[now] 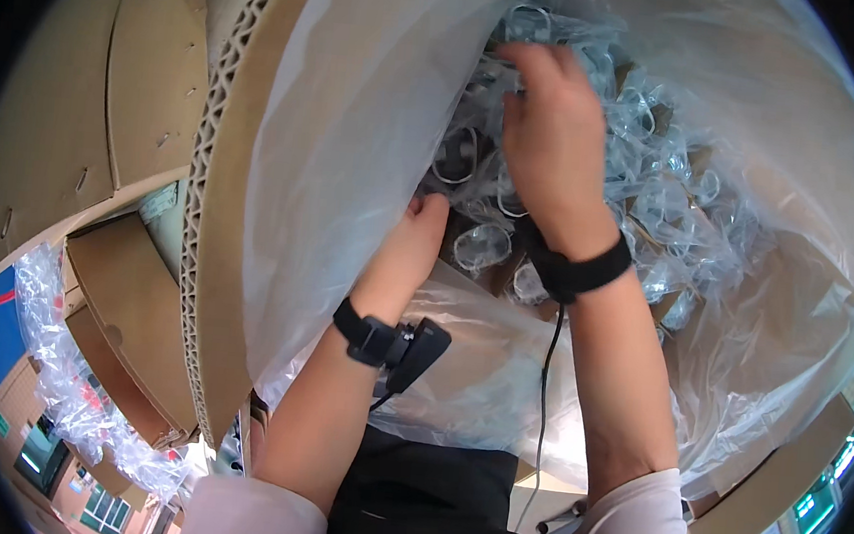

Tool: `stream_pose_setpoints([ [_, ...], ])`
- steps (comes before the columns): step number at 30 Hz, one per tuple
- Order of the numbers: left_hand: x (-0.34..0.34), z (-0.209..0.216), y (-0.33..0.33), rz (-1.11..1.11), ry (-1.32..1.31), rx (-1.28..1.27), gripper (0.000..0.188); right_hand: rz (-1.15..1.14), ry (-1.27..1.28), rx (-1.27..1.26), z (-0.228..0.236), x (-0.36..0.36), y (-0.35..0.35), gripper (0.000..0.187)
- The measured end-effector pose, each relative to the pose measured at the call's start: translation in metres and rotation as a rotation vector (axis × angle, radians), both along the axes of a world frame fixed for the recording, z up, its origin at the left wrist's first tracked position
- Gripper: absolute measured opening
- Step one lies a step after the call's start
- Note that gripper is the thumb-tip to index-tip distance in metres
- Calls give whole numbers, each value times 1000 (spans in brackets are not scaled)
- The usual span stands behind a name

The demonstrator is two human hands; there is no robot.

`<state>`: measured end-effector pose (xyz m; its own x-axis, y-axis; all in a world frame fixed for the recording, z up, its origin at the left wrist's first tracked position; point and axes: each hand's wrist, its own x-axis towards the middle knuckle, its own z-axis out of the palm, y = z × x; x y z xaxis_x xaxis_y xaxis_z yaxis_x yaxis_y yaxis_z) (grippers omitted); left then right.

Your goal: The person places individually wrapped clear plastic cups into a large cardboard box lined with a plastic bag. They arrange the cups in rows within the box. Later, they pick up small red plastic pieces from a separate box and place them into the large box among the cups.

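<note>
Inside a large carton lined with translucent plastic film [359,111] lies a heap of clear, rounded plastic pieces wrapped in clear bags [663,200]; their exact kind cannot be made out. My right hand [557,142] is over the far part of the heap, its fingers bent and the thumb apart from them, with nothing visible between. Lower and to the left, my left hand [417,238] has its fingers curled together by the edge of the film. Whatever those fingers may hold is hidden. Close to it are a clear rounded piece [482,247] and a pale loop [456,157].
The carton's thick corrugated wall [214,200] rises on the left. Beyond it stand another brown carton [60,88], an open box [132,314] and a pile of clear plastic bags [85,411]. A black cable [546,397] hangs from my right wrist strap.
</note>
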<state>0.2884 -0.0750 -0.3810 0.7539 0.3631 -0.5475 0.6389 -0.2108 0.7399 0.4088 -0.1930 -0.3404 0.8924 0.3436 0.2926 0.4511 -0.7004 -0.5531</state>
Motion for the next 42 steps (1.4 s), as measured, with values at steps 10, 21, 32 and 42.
stream_pose_setpoints([
  [10, -3, 10, 7, 301, 105, -346, 35, 240, 407, -594, -1, -54, 0, 11],
  [21, -35, 99, -49, -25, -46, -410, 22, -515, 808, 76, 102, -111, -226, 10],
  [32, -18, 25, -313, -1154, -406, 400, 19, -331, 765, -551, -74, -109, -316, 14],
  [42, 1, -3, -324, -985, -408, 531, 26, -633, 749, 207, -16, -150, -350, 13],
])
